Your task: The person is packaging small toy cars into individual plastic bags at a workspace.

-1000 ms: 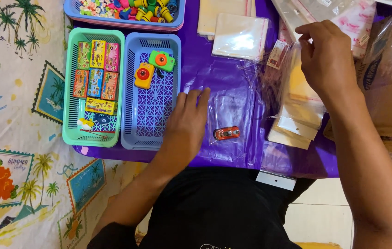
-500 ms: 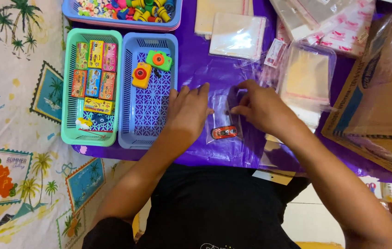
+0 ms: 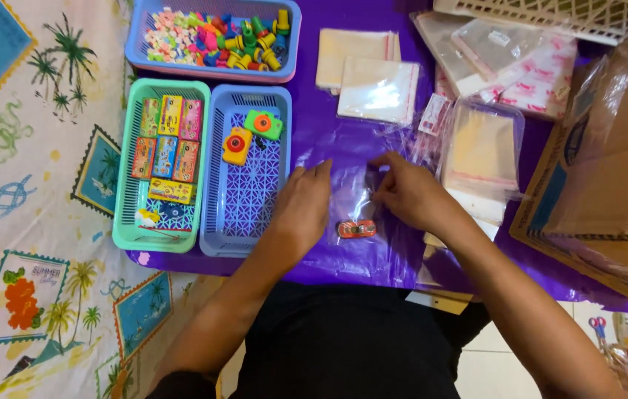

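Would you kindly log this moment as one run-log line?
left hand: flat on clear bag | right hand: pinching bag's top edge | toy car: by the bag's lower end | blue basket: beside left hand

Purple sheet (image 3: pixel 343 140) is covering the tabletop, beside a cream cloth (image 3: pixel 26 222) showing palm-tree and stamp prints in teal, orange and green. Mint-green basket (image 3: pixel 125 229) is holding multicoloured little boxes; the blue lattice basket (image 3: pixel 244 222) is carrying an orange toy camera (image 3: pixel 237 145) and a green toy camera (image 3: pixel 264 124). Red-orange toy car (image 3: pixel 357 229) is lying under a clear bag (image 3: pixel 351 196).
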